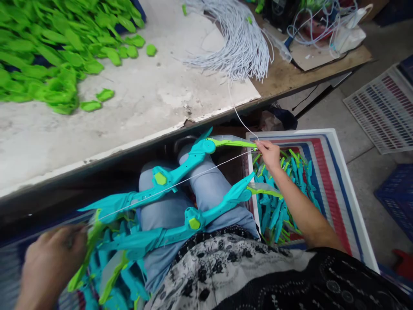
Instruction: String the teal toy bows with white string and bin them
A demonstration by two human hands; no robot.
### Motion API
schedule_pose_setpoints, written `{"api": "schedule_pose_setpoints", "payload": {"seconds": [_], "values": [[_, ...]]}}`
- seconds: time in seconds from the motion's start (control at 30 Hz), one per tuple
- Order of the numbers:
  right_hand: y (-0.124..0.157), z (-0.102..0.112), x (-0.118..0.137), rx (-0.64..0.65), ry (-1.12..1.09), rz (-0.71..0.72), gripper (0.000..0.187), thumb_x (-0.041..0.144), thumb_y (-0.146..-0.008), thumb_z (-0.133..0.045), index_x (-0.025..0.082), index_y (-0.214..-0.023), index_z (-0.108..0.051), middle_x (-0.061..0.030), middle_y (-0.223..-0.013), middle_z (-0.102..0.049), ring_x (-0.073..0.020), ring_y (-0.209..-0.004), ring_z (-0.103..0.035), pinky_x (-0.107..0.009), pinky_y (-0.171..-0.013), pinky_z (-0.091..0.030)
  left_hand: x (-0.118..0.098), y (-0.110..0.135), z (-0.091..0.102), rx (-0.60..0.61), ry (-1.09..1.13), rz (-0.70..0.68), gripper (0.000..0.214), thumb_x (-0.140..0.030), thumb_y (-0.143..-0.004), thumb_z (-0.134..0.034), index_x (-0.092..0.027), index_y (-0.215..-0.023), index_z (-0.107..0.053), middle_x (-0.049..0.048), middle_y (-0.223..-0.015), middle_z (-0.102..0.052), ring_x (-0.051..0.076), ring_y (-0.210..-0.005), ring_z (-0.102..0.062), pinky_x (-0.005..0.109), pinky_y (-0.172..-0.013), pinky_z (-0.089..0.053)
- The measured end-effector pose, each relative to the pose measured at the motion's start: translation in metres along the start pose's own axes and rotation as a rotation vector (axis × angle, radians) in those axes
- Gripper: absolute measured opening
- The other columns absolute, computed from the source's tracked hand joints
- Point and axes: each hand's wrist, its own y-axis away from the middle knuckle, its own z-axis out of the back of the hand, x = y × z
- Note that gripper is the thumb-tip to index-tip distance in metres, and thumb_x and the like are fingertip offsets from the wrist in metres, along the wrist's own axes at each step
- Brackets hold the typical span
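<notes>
Our right hand (268,154) pinches a white string (180,182) at the green tip of the upper toy bow (190,163) — our left hand (48,265) closes around its opposite tip. The string runs taut along it; a second bow (193,221) lies just below.

- Left hand (51,262) — low at the left side, blurred, fingers curled closed.
- Right hand (269,155) — reached forward to the right, fingertips pinched together.
</notes>
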Motion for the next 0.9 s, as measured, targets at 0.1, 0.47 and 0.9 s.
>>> {"api": "schedule_pose_setpoints", "payload": {"seconds": [0.1, 0.47, 0.9], "values": [[0.011, 0.026, 0.012, 0.020, 0.014, 0.045, 0.036, 0.053, -0.075, -0.065, 0.021, -0.084, -0.078, -0.0044, -0.083, -0.069, -0.0210, -0.085, -0.061, -0.036, -0.084, -0.048, -0.041, 0.010, 0.008, -0.175, 0.110, 0.005, 0.036, -0.054, -0.079, -0.041, -0.027, -0.077, -0.065, 0.0050, -0.092, -0.071, 0.038, -0.105, -0.063, 0.055, -0.088, -0.051], [0.144, 0.133, 0.002, 0.032, -0.100, -0.374, 0.033, 0.047, -0.059, -0.079, 0.021, -0.079, -0.075, 0.0006, -0.063, -0.064, -0.0110, -0.054, -0.048, -0.027, -0.053, -0.039, -0.274, 0.085, 0.015, 0.698, 1.020, -0.665, 0.021, -0.037, -0.081, -0.058, -0.021, -0.085, -0.070, 0.0043, -0.088, -0.073, 0.019, -0.082, -0.065, 0.030, -0.079, -0.051], [0.204, 0.107, -0.057, -0.397, 0.026, -0.234, 0.027, 0.047, -0.070, -0.069, 0.021, -0.067, -0.066, -0.0033, -0.078, -0.062, -0.0172, -0.077, -0.058, -0.032, -0.073, -0.048, -0.418, 0.120, -0.079, 1.378, 1.302, -0.032, 0.006, -0.006, -0.078, -0.063, -0.012, -0.079, -0.064, 0.0047, -0.077, -0.067, 0.010, -0.060, -0.062, 0.021, -0.058, -0.048]]}}
